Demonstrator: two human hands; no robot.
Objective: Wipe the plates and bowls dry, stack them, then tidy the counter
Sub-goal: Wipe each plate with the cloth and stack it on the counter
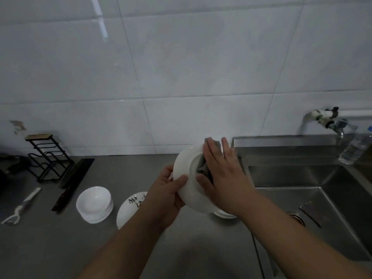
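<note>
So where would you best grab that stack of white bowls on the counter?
Low on the stack of bowls, cupping the bottom bowl's sides from left and right. They sit upright and nested, open side up, so a grip on the top rim would likely lift only the top bowl.

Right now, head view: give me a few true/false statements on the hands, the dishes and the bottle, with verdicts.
1. The left hand grips the white plate by its rim. True.
2. The right hand presses a grey cloth against that plate. True.
3. The white bowls are spread out singly. False: the stack of white bowls stands on the counter, left of the hands.
4. The water bottle is at far left. False: the plastic water bottle is by the tap, at far right.
</note>
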